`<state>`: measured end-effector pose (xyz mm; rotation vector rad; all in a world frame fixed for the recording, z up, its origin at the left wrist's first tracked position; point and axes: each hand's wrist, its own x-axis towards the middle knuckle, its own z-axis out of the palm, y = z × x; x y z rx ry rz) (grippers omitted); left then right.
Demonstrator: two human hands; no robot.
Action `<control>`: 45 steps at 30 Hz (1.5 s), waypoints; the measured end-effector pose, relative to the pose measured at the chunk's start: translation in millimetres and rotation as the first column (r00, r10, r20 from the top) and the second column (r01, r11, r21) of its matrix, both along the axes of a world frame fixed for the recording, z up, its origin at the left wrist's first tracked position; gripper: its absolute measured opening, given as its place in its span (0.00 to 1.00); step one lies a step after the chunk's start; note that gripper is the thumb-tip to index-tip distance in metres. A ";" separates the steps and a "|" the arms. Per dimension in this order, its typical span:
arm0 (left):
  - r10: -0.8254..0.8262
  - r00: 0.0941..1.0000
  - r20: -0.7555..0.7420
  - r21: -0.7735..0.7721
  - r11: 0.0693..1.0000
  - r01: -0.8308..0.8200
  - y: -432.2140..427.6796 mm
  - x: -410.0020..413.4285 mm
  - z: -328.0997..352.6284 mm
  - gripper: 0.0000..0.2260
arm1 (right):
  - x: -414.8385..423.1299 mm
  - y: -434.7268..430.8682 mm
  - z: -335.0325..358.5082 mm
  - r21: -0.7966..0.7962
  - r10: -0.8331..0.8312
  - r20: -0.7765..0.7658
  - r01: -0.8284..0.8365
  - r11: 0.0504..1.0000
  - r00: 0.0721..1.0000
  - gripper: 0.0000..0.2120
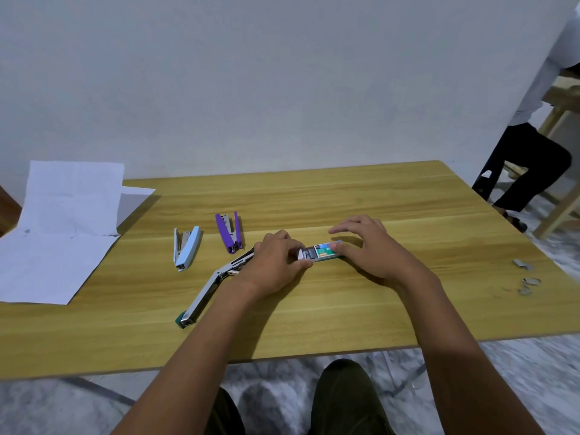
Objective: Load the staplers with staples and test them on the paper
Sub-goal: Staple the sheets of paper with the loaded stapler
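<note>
A small green staple box (323, 252) lies on the wooden table (345, 309), its inner tray slid out to the left with staples showing. My left hand (279, 262) pinches the tray's open end. My right hand (367, 246) holds the box's right end between thumb and fingers. A large metal stapler with a teal base (207, 290) lies unfolded flat, partly under my left wrist. A light blue stapler (185, 251) and a purple stapler (230, 232) lie hinged open further left. White paper sheets (59, 240) cover the table's left end.
Loose staple strips (527, 276) lie near the table's right edge. A person sits on a wooden chair (530, 171) beyond the right corner. A plain wall stands behind the table. My knees show below the near edge.
</note>
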<state>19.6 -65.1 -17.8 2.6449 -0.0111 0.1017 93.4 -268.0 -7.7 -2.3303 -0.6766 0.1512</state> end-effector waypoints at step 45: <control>0.262 0.922 0.285 -0.106 0.965 -0.242 52.9 -27.6 26.6 0.12 | -28.9 58.9 23.3 0.644 -0.109 -0.368 0.338 0.686 0.923 0.04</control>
